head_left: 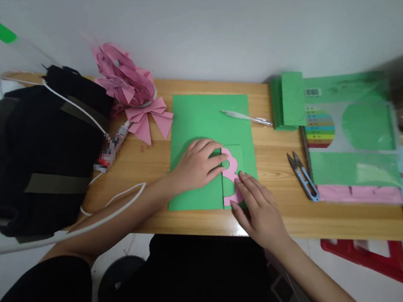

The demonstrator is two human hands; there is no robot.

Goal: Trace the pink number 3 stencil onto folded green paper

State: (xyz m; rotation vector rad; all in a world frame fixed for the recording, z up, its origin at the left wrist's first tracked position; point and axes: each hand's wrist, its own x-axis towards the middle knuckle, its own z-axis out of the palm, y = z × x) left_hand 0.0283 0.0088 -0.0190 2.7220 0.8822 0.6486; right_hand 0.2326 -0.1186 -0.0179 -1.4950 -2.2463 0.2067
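Pink cutout (234, 166) ran near to far, left grip (194, 165) touching its far half, right grip (261, 206) its near half, both loosely open, nothing pinched.

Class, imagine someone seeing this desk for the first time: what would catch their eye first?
Probably the pink cut-out shaped like a 3, bright against the green sheet, with the left hand and right hand touching it. Next, perhaps, the pink folded-paper bows heaped beside the bulky black bag on the left. The blue-handled snips lie right of the sheet.
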